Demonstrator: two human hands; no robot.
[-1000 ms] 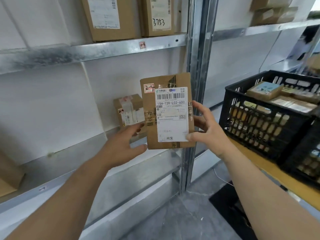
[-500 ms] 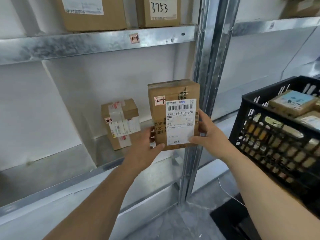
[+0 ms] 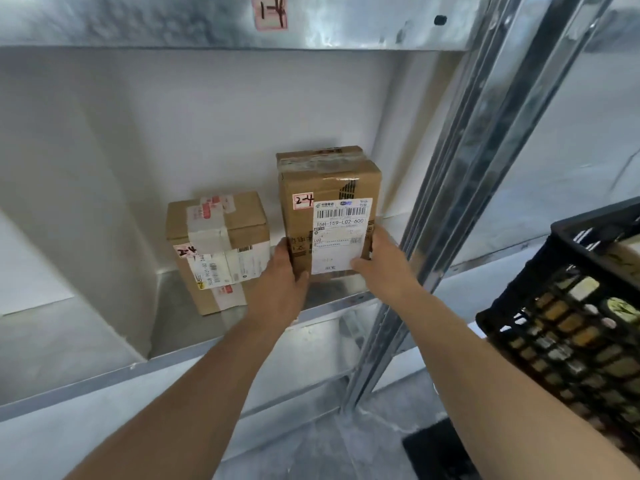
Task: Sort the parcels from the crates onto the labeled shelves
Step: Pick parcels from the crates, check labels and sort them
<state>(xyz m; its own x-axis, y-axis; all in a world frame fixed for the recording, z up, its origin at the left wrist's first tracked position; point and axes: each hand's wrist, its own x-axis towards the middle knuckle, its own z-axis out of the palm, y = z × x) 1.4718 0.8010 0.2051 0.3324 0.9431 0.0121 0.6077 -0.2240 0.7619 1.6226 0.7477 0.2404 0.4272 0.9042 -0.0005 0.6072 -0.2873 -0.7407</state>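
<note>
A tall cardboard parcel [image 3: 325, 188] with a white shipping label and a "2-4" sticker stands upright on the metal shelf [image 3: 194, 327]. My left hand [image 3: 280, 282] grips its lower left edge and my right hand [image 3: 384, 265] grips its lower right edge. Whether its bottom rests on the shelf is hidden by my hands. A second, shorter taped parcel [image 3: 221, 251], also marked "2-4", stands just to its left on the same shelf.
A steel upright post [image 3: 460, 188] rises right of the parcel. The shelf beam above carries a "1-4" sticker [image 3: 272, 12]. A black plastic crate [image 3: 571, 323] with parcels sits at the right. Grey floor lies below.
Both hands have carried the tall parcel forward and down into the shelf bay, beside the shorter parcel. My view has moved closer to the shelf.
</note>
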